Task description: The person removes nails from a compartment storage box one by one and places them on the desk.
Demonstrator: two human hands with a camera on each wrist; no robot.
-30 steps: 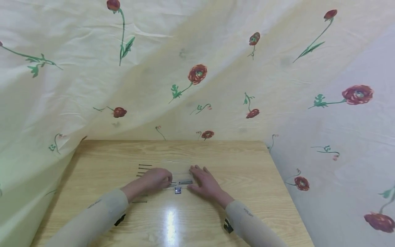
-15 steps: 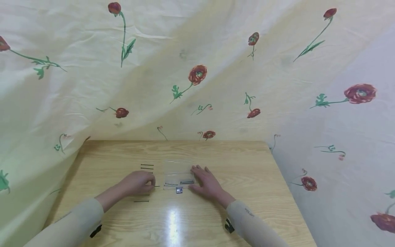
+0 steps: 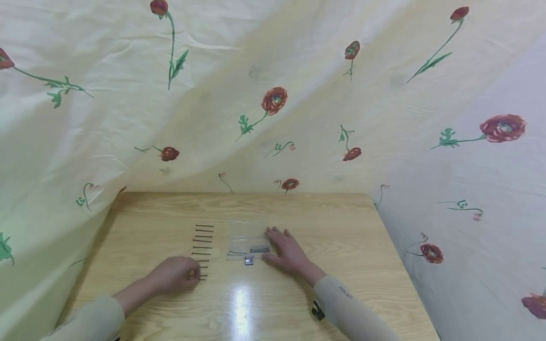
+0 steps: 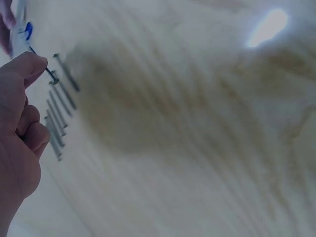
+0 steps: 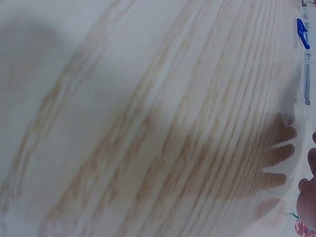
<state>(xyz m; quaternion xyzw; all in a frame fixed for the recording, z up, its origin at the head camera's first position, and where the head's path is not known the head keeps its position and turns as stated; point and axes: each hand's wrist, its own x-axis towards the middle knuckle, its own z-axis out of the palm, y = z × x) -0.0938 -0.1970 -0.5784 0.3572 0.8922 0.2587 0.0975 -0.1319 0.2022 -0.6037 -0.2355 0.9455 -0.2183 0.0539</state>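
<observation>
My left hand (image 3: 172, 274) has moved back from the clear box (image 3: 247, 237) toward me, pinching a thin nail (image 4: 51, 76) at the near end of the nail row (image 3: 201, 248) (parallel, on the table (image 3: 341, 227)). My right hand (image 3: 287, 251) is resting flat, fingers straight, beside the box.

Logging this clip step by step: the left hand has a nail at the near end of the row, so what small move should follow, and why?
Probably lower and release it: the left hand pinches a nail at the near end of the row of nails.

Head high; wrists skimming table (image 3: 341, 222)
</observation>
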